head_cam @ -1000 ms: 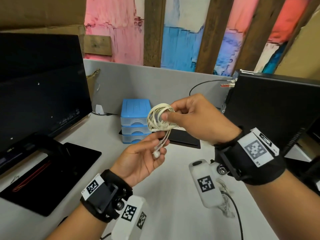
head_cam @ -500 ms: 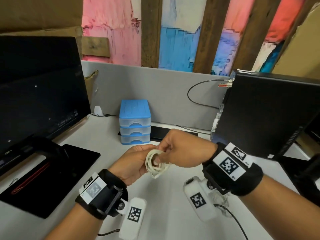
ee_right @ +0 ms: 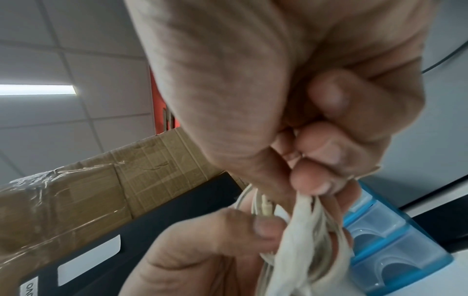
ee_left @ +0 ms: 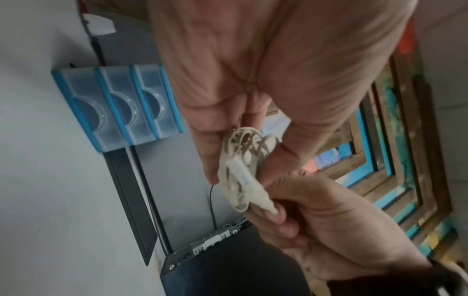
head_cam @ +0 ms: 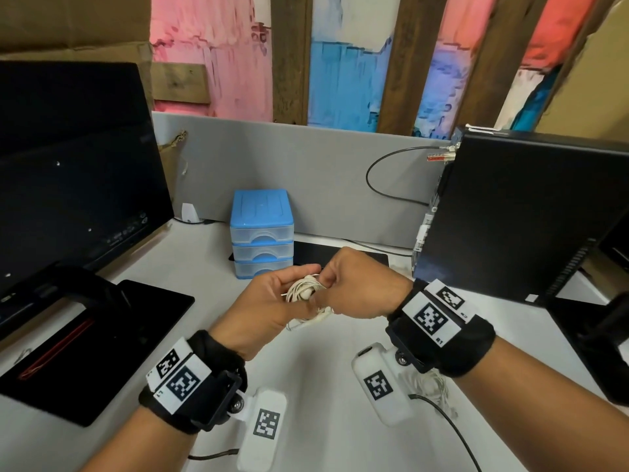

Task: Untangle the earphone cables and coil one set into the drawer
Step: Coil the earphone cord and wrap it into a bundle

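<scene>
A coil of white earphone cable (head_cam: 304, 291) sits between my two hands, low over the desk. My left hand (head_cam: 272, 301) cradles the coil (ee_left: 241, 170), fingers and thumb pinching its loops. My right hand (head_cam: 350, 284) pinches the bundle (ee_right: 306, 226) from the right with curled fingers. An earbud end hangs below the hands. The small blue drawer unit (head_cam: 261, 233), with three translucent drawers, all closed, stands just behind the hands. A second tangle of white cable (head_cam: 430, 386) lies on the desk under my right wrist.
A black monitor (head_cam: 75, 185) and its base (head_cam: 102, 338) fill the left side. A black computer tower (head_cam: 531, 212) stands at the right, with a dark cable looping from it. A black pad (head_cam: 320, 253) lies behind the drawers. A grey partition (head_cam: 306, 172) closes the back.
Both hands have dropped with the coil from in front of the drawers toward the desk. The left hand has closed round the coil, which looks more tightly bunched.
</scene>
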`<state>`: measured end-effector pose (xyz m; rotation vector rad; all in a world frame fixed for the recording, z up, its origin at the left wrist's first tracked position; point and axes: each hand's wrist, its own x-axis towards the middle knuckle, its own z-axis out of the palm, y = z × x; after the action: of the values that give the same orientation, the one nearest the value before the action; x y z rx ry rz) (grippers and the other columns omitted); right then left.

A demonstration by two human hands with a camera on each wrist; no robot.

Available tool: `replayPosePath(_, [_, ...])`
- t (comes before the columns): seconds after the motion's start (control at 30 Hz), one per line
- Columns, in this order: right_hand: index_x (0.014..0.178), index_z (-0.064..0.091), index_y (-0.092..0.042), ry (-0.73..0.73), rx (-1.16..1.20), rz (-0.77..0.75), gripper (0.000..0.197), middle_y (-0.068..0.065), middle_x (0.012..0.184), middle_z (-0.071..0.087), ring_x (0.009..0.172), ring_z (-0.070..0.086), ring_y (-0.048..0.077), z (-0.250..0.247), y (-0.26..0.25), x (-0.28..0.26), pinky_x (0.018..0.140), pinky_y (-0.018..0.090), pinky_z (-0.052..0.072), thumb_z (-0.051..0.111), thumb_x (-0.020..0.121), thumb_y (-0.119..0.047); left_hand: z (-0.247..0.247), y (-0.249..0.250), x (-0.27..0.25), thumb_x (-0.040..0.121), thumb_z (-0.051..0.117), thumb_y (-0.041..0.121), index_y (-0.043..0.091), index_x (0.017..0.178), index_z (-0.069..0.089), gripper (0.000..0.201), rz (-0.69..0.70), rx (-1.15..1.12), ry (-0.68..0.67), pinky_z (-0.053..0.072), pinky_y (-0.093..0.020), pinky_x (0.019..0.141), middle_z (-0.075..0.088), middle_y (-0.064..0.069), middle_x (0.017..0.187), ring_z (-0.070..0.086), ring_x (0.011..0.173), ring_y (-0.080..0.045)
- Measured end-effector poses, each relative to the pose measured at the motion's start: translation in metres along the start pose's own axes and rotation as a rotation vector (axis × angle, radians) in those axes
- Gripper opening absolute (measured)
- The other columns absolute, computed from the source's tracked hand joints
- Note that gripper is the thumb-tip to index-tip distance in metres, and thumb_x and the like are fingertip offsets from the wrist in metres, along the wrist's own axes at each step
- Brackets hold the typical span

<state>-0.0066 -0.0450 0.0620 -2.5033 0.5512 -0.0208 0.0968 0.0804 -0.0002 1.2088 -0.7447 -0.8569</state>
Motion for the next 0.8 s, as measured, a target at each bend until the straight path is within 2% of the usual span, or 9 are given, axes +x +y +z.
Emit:
replayPosePath(0.2, [0.072,0.07,-0.001,0.013,0.031,-0.012,0.028,0.0,0.059,0.055,0.048,0.044,0.01,0.002,-0.001,0.0,0.046,0.021,0.037,0.072,0.083,-0.027,0.001,0.0,0.001,0.087,0.057,-0.017,0.001,0.122,0.061,0.04,0.048,0.111,0.043,0.056,-0.027,0.081,0.071,-0.019,0.11,0.069,0.092,-0.024])
replayPosePath(0.27, [0.074,0.071,-0.001,0.021,0.045,-0.014,0.029,-0.001,0.058,0.055,0.048,0.045,0.01,0.001,-0.002,0.001,0.047,0.021,0.037,0.072,0.084,-0.028,-0.002,0.0,0.002,0.088,0.054,-0.018,0.0,0.119,0.063,0.037,0.06,0.152,0.054,0.056,-0.024,0.077,0.072,-0.018,0.105,0.07,0.087,-0.021])
replayPosePath(0.37, [0.079,0.069,0.004,0.026,0.061,-0.019,0.033,0.005,0.061,0.052,0.052,0.042,0.014,0.001,-0.002,0.001,0.049,0.025,0.036,0.071,0.084,-0.028,-0.007,0.001,0.002,0.089,0.053,-0.016,0.0,0.112,0.066,0.031,0.08,0.232,0.047,0.054,-0.022,0.075,0.074,-0.012,0.097,0.07,0.085,-0.018])
replayPosePath(0.5, [0.082,0.066,0.007,0.021,0.066,-0.015,0.032,0.008,0.063,0.049,0.053,0.04,0.016,-0.001,-0.001,0.002,0.049,0.025,0.033,0.07,0.085,-0.024,-0.011,0.003,0.002,0.091,0.056,-0.007,0.009,0.101,0.071,0.024,0.108,0.303,0.025,0.053,-0.022,0.075,0.076,-0.006,0.093,0.071,0.085,-0.017])
replayPosePath(0.6, [0.076,0.07,-0.001,-0.004,0.06,-0.027,0.024,0.007,0.06,0.054,0.049,0.042,0.014,-0.002,0.0,0.001,0.047,0.024,0.035,0.069,0.087,-0.023,-0.011,0.005,0.001,0.091,0.058,-0.006,0.008,0.1,0.07,0.021,0.14,0.362,0.012,0.054,-0.026,0.077,0.075,-0.006,0.092,0.07,0.085,-0.018])
replayPosePath(0.7, [0.058,0.063,-0.019,-0.012,0.032,-0.054,0.03,-0.007,0.048,0.053,0.036,0.041,0.004,-0.002,-0.002,-0.002,0.04,0.016,0.034,0.068,0.088,-0.022,-0.011,0.004,0.0,0.092,0.057,-0.007,0.008,0.101,0.071,0.023,0.154,0.433,0.009,0.056,-0.035,0.084,0.076,-0.006,0.094,0.071,0.088,-0.023])
replayPosePath(0.8, [0.06,0.064,-0.021,-0.021,0.047,-0.068,0.029,-0.009,0.045,0.055,0.033,0.046,0.001,-0.003,-0.004,-0.003,0.038,0.014,0.034,0.066,0.089,-0.019,-0.011,0.003,0.001,0.091,0.056,-0.01,0.007,0.1,0.07,0.024,0.153,0.422,0.034,0.056,-0.039,0.085,0.076,-0.009,0.093,0.071,0.088,-0.027])
